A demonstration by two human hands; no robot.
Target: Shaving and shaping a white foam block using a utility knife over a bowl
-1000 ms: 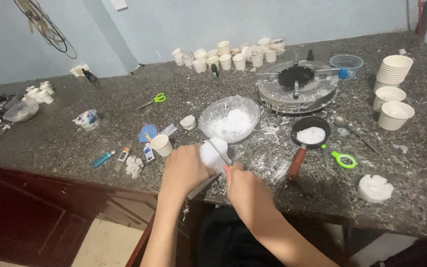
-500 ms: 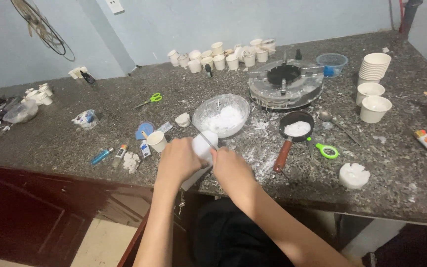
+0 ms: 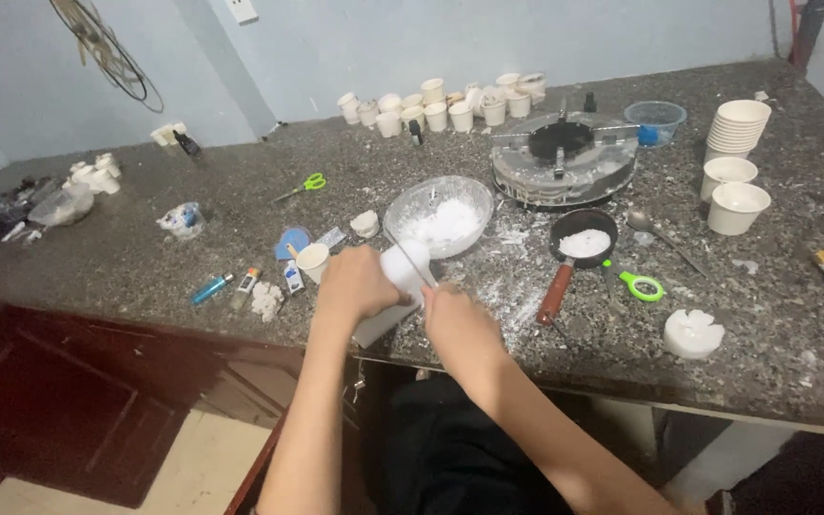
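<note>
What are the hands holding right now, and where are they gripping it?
The left hand wraps the side of a white cup-shaped object at the counter's front edge. The right hand pinches a thin stick by its lower end, across the object.

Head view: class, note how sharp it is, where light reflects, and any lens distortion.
Head view: mostly sharp; left hand and right hand slightly soft around the white cup; soft glare on the glass bowl rim; even indoor light, faint shadows; counter edge bows from wide-angle distortion.

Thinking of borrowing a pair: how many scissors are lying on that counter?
2. Green-handled scissors lie left of the glass bowl; another green-handled pair lies right of the small black pan. Clutter may hide more.
</note>
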